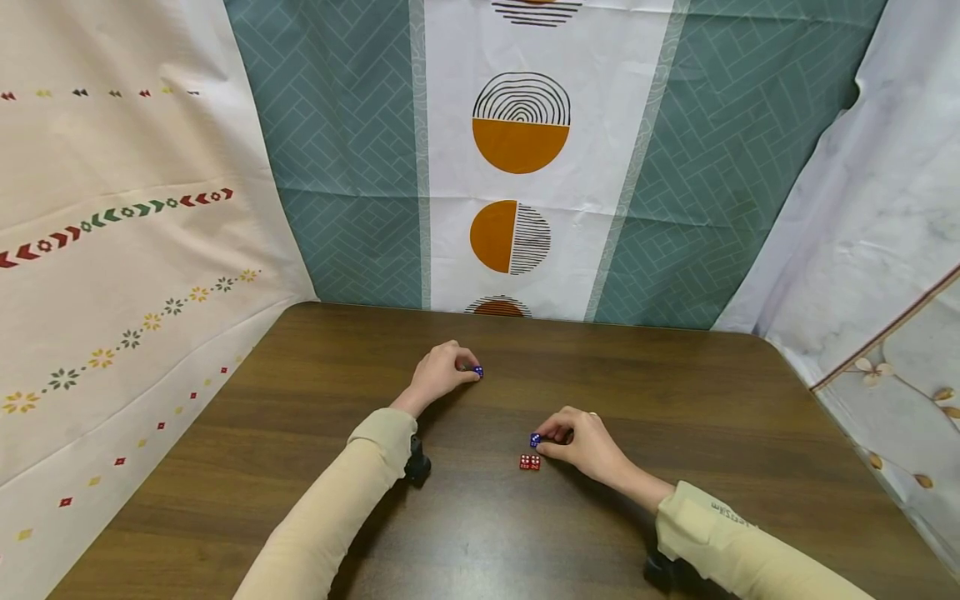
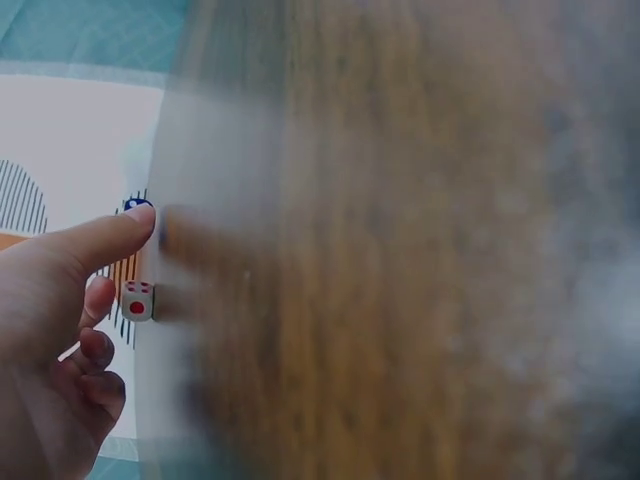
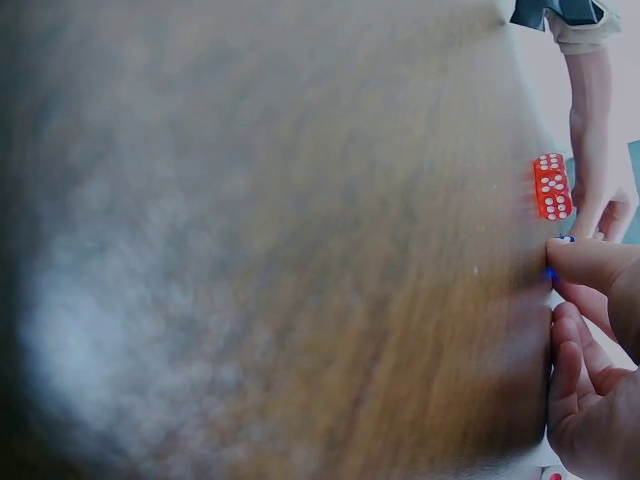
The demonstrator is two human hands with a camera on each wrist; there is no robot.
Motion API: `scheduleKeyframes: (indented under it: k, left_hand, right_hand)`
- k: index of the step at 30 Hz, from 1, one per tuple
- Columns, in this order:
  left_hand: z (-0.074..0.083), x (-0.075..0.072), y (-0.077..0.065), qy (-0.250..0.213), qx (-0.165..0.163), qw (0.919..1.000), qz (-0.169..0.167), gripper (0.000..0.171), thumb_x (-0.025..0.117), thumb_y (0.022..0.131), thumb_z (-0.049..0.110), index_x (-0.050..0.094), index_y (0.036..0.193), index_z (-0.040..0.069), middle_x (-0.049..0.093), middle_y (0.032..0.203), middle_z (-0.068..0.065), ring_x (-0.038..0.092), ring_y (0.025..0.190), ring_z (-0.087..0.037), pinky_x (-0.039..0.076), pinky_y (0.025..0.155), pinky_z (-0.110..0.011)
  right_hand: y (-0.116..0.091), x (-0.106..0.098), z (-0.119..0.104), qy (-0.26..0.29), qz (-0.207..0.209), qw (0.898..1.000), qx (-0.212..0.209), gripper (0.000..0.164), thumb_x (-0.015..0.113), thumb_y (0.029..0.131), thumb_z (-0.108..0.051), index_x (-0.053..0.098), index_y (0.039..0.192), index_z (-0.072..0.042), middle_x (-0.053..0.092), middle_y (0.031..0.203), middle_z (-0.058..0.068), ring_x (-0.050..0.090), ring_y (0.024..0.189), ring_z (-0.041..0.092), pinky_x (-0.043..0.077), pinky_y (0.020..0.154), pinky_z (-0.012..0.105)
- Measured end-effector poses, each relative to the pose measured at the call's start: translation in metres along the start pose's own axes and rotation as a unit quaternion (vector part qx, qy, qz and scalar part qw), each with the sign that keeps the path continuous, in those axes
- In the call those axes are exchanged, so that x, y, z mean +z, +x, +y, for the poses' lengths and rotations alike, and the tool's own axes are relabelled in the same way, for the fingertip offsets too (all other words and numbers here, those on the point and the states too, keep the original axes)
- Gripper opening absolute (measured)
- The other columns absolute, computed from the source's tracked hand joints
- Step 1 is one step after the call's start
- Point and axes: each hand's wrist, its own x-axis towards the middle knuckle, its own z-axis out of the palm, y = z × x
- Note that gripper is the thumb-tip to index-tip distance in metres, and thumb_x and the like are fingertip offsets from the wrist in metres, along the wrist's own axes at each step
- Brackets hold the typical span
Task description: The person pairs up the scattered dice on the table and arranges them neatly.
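Between its thumb and fingertips, my left hand [image 1: 444, 371] pinches a blue die [image 1: 478, 371] toward the back of the table. In the left wrist view the thumb covers most of that blue die [image 2: 139, 204], and a white die [image 2: 137, 300] with red pips shows by the curled fingers. My right hand [image 1: 587, 444] pinches another blue die [image 1: 536, 439] nearer the middle. Just in front of it, two red dice [image 1: 529, 462] with white pips sit side by side. The right wrist view shows these red dice [image 3: 552, 187] close to the right thumb.
The dark wooden table [image 1: 645, 375] reaches back to a green and white patterned cloth [image 1: 517, 183]. Pale cloths hang along the left and right sides. Part of a white die [image 3: 552, 473] shows at the bottom edge of the right wrist view.
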Motion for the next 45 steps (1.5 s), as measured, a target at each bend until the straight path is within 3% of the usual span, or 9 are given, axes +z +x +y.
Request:
scheduleKeyframes:
  k: [16, 45]
  left_hand:
    - [0.015, 0.0, -0.013, -0.027, 0.045, 0.9984, -0.021, 0.013, 0.08, 0.083, 0.03, 0.076, 0.093, 0.022, 0.063, 0.089, 0.005, 0.058, 0.079, -0.01, 0.046, 0.067, -0.027]
    - [0.038, 0.015, -0.047, -0.052, 0.104, 0.989, -0.091, 0.01, 0.079, 0.084, 0.026, 0.076, 0.091, 0.02, 0.061, 0.081, 0.007, 0.053, 0.073, -0.005, 0.042, 0.066, -0.022]
  right_hand:
    - [0.0, -0.001, 0.0, 0.001, -0.002, 1.0, 0.004, 0.011, 0.082, 0.081, -0.019, 0.076, 0.091, -0.018, 0.065, 0.085, -0.003, 0.058, 0.076, 0.008, 0.049, 0.066, 0.02]
    - [0.001, 0.0, 0.001, -0.008, -0.001, 1.0, 0.008, 0.01, 0.082, 0.081, -0.021, 0.078, 0.09, -0.02, 0.064, 0.084, -0.004, 0.056, 0.073, 0.002, 0.048, 0.065, 0.019]
